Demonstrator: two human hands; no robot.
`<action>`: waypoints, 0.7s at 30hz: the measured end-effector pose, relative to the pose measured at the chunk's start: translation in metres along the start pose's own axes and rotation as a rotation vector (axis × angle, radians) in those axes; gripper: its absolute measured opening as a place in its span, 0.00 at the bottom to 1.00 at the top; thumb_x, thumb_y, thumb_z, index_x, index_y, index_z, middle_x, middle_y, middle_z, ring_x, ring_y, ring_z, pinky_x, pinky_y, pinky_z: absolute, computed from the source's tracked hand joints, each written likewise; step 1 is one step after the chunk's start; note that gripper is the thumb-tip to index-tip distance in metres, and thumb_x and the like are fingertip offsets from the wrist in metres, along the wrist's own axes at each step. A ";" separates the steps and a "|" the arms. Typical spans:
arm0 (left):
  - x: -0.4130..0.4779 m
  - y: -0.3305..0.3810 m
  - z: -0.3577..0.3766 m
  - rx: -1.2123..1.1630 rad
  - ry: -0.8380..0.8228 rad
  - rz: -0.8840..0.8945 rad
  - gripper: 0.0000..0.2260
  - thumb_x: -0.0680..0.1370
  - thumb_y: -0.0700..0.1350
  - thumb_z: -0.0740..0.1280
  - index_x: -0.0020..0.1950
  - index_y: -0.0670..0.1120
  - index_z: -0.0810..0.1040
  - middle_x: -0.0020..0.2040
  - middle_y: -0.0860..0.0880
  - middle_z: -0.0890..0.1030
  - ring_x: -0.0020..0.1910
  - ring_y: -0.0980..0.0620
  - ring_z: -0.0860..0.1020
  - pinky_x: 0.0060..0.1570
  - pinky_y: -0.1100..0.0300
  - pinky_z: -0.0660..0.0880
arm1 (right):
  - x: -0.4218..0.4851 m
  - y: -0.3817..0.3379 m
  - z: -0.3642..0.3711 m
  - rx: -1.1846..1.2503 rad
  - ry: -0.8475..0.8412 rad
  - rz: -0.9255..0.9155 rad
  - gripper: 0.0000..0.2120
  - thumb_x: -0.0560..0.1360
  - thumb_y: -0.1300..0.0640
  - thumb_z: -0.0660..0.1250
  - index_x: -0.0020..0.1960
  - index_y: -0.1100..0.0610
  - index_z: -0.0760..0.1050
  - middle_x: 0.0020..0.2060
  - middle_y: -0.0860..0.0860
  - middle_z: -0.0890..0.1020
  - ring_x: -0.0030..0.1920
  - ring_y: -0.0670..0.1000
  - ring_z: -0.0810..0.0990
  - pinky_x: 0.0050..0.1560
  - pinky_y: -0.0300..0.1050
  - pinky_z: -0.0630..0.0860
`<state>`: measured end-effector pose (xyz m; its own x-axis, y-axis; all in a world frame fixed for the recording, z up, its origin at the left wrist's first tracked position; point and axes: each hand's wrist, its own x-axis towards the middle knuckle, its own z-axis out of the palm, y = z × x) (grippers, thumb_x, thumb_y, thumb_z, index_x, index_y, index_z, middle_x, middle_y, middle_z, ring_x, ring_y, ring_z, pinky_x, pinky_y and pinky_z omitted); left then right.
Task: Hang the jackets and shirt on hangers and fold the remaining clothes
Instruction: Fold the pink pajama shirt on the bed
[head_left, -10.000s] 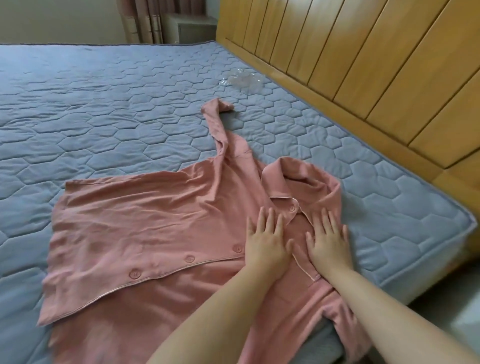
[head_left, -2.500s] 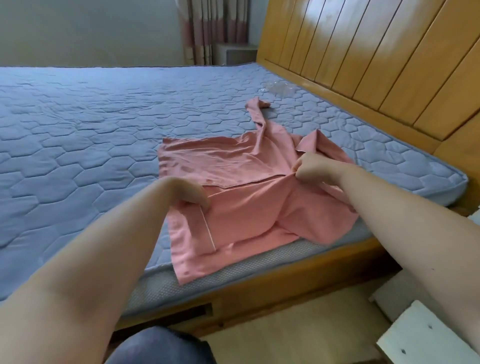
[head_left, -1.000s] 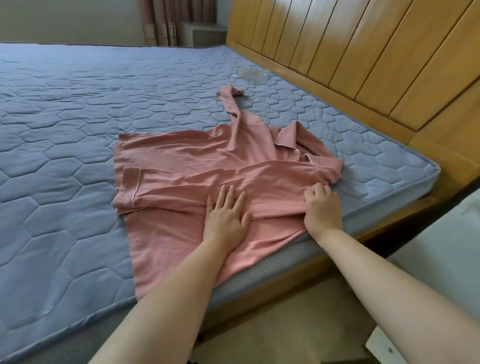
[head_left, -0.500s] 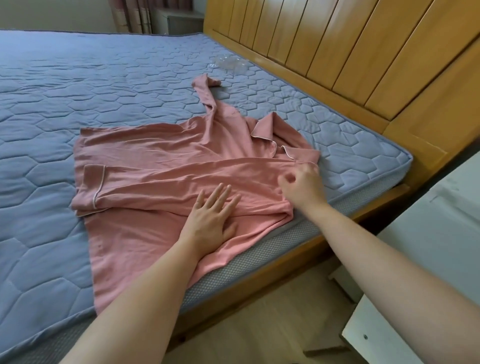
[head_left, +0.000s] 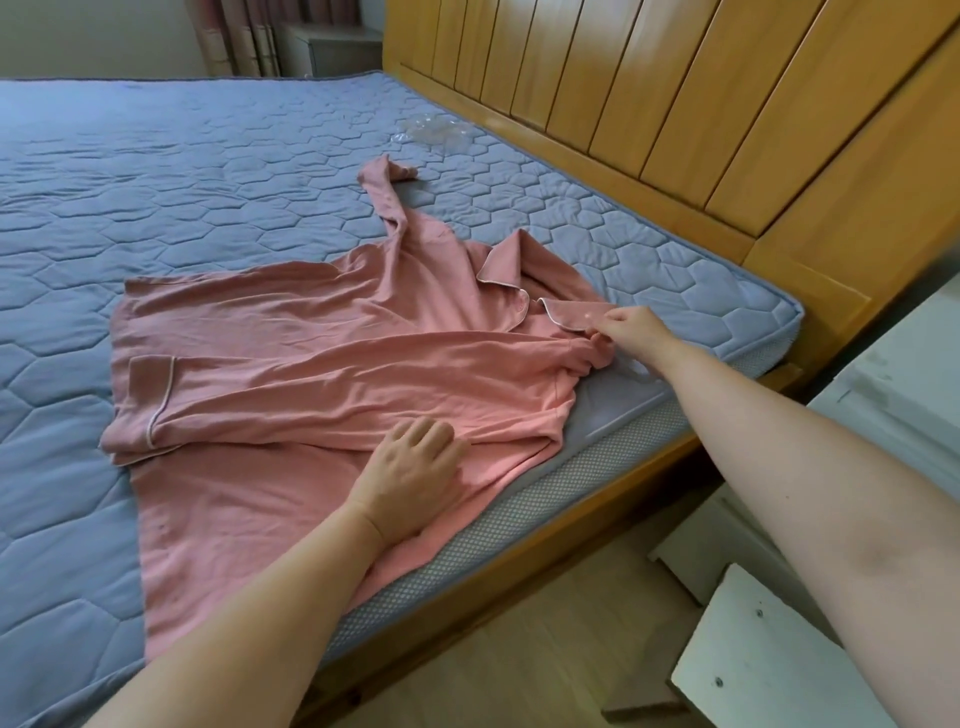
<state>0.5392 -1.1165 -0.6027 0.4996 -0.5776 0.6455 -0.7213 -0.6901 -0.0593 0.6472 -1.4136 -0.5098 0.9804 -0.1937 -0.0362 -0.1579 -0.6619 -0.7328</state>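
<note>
The right hand (head_left: 631, 330) is closed in a pinch on the collar (head_left: 569, 314) end of the pink pyjama shirt (head_left: 322, 364), at the shoulder nearest the bed's corner. The cloth is bunched just under the fingers, so the grip appears meant to draw that shoulder straight. The left hand (head_left: 410, 478) is laid on the lower body of the shirt, its fingers bent at the edge of a folded-over layer. Whether cloth is pinched there or merely pressed down cannot be told. It is judged to be placed there as an anchor, so that the fold is not dragged while the collar end is pulled. The shirt is spread on the quilted mattress (head_left: 208, 171), reaching its near edge. One sleeve (head_left: 387, 202) trails towards the wooden headboard (head_left: 623, 78) and is not yet folded in. A clear plastic wrapper (head_left: 434, 129) lies beyond that sleeve's cuff, apart from it.
</note>
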 end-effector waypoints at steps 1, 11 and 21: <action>0.008 0.013 -0.005 -0.055 -0.040 -0.007 0.09 0.73 0.49 0.62 0.41 0.44 0.77 0.39 0.47 0.78 0.39 0.47 0.75 0.41 0.54 0.71 | -0.001 -0.002 0.003 -0.039 -0.026 -0.038 0.10 0.75 0.52 0.69 0.41 0.59 0.81 0.43 0.55 0.82 0.45 0.48 0.76 0.49 0.41 0.71; 0.088 0.108 0.006 -0.912 -0.332 -1.323 0.14 0.79 0.50 0.64 0.37 0.45 0.71 0.32 0.48 0.75 0.29 0.51 0.75 0.33 0.55 0.73 | 0.004 -0.005 0.021 0.007 -0.150 -0.068 0.07 0.72 0.62 0.72 0.46 0.64 0.78 0.33 0.53 0.77 0.29 0.43 0.74 0.27 0.28 0.68; 0.107 0.130 0.018 -1.418 0.176 -1.825 0.10 0.79 0.43 0.66 0.40 0.40 0.75 0.30 0.45 0.76 0.25 0.53 0.73 0.23 0.63 0.69 | 0.006 -0.004 -0.004 -0.010 -0.222 -0.009 0.10 0.72 0.56 0.73 0.39 0.63 0.80 0.35 0.55 0.80 0.40 0.51 0.77 0.51 0.47 0.77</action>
<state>0.5075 -1.2760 -0.5553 0.8091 0.1537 -0.5672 0.4689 0.4130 0.7808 0.6529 -1.4151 -0.5049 0.9835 -0.0245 -0.1795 -0.1493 -0.6706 -0.7267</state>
